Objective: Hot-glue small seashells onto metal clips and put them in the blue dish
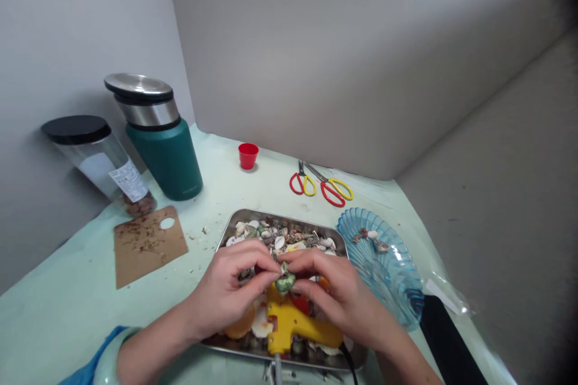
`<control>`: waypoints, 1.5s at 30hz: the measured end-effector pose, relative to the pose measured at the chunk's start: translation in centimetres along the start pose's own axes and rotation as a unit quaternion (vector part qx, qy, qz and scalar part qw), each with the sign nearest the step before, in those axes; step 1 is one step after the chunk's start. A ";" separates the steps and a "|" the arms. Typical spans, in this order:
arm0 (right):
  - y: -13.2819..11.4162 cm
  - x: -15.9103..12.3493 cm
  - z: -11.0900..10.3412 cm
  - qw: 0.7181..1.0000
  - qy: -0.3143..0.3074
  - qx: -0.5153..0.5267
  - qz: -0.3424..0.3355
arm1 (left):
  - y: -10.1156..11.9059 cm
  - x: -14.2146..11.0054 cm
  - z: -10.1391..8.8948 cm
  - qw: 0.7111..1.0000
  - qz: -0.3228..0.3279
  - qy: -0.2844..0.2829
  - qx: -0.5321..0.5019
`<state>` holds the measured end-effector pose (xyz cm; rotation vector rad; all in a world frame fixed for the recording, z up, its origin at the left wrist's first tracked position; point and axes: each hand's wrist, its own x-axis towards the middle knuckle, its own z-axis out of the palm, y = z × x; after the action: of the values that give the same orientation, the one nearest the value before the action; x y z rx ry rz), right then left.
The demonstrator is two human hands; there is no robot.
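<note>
While both hands meet over the middle of the metal tray (235, 221), they pinch one small green shell (285, 282) between the fingertips. The left hand (228, 289) holds it from its side with thumb and forefinger closed on it, and the right hand (336, 292) presses from the other side, the fingers also closed on the same shell. It looks as if a smaller piece is being joined on top of the shell, but this part is too small to tell surely.

The shell hangs just above the yellow glue gun (293, 326), which lies in the tray on top of the other shells (282, 236). I think the step in hand is to press and keep two pieces together, so a good way is to hold them quiet, with steady and light pressure, and to keep the fingertips away from the joint, because the glue may be hot. The nozzle of the gun is near under the hands; a careless wrist could touch it.

To the right stands the blue glass dish (397, 289) with a few shells in it, just beside the tray.
</note>
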<state>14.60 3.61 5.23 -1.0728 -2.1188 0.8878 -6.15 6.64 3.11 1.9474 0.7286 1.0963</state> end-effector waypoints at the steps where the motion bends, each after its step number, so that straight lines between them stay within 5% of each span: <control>1: 0.0 0.0 0.0 1.000 -0.001 0.000 -0.001 | 0.0 0.0 0.0 1.000 0.004 -0.003 0.001; 16: -0.2 0.2 0.0 1.000 -0.013 -0.003 0.011 | -0.5 0.0 0.0 0.999 0.037 -0.019 0.010; 27: 0.4 0.1 -0.2 0.989 0.015 0.134 0.068 | 0.0 -0.1 -0.5 1.000 -0.008 0.020 -0.011; 36: 1.0 0.3 0.2 0.896 -0.025 0.411 0.164 | -0.2 -0.3 -0.2 1.000 0.010 0.007 -0.003; 45: 1.4 0.6 1.8 0.814 -0.099 0.528 0.219 | 0.1 0.0 -0.1 0.998 0.043 0.036 0.014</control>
<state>13.59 4.18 3.24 -0.8280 -1.0966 2.1170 -6.27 6.58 3.25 1.9886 0.7069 1.2191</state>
